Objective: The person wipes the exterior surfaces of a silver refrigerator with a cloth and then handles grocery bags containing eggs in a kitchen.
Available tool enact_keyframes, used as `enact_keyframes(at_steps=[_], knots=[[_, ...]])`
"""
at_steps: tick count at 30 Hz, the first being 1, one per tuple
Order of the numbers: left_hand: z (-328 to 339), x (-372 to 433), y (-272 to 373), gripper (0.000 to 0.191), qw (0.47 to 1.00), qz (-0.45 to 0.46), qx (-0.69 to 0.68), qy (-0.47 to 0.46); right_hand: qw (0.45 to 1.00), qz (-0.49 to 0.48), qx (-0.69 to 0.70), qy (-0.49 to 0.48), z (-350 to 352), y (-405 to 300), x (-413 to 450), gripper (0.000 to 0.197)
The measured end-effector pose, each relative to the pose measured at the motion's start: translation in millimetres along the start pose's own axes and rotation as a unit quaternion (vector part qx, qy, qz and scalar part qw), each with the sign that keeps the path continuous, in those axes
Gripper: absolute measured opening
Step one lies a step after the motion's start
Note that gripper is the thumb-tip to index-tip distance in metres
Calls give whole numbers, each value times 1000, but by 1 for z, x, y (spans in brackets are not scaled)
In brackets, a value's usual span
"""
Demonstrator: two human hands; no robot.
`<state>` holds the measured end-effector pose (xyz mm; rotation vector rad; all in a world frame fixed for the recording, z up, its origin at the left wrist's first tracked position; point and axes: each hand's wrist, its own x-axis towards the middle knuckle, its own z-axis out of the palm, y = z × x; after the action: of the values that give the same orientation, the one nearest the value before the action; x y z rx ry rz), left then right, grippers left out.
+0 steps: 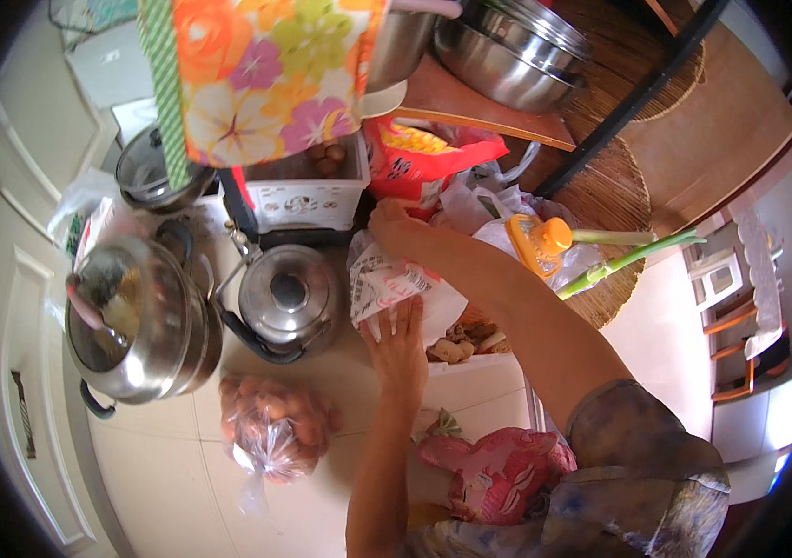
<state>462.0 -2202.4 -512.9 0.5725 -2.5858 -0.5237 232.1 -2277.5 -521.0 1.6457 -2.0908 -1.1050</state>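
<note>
A white plastic bag (396, 279) with red and dark print stands between my two hands, beside the metal kettle (291, 296). My right hand (392, 227) reaches over from the right, its fingers bent and closed at the bag's upper edge. Lower down, my left hand (396, 331) lies against the bag's near side with its fingers spread; whether it pinches the plastic cannot be told. Right of it, ginger-like roots (450, 351) lie in a white container, partly behind my right arm. A knotted clear bag of eggs (277, 425) rests on the tiled floor at lower left.
A steel steamer pot (145, 321) stands left of the kettle. Behind are a white plastic basket (312, 202) with eggs, a red package (424, 164) and a hanging floral cloth (270, 77). Green onions (598, 272) and an orange-capped container (541, 244) are at right, a pink bag (500, 474) near my body.
</note>
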Motion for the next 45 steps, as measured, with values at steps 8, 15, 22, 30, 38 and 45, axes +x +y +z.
enact_keyframes(at_steps=[8,15,22,30,38,45], knots=[[15,-2,-4,48,999,9,46,6,976,10,194,-95,-53,47,-13,36],[9,1,-2,50,999,7,49,10,955,-137,196,-175,-61,133,-72,27],[3,9,4,50,1000,-13,16,-3,929,-221,294,-49,-108,77,-81,25],[9,3,8,41,1000,-4,-3,-11,918,-275,276,-73,-119,43,-115,26],[31,-19,3,46,997,64,-37,-37,937,-239,256,8,-73,7,-160,40],[-47,-31,9,42,987,92,-5,-130,956,-39,283,66,-67,-13,-173,71]])
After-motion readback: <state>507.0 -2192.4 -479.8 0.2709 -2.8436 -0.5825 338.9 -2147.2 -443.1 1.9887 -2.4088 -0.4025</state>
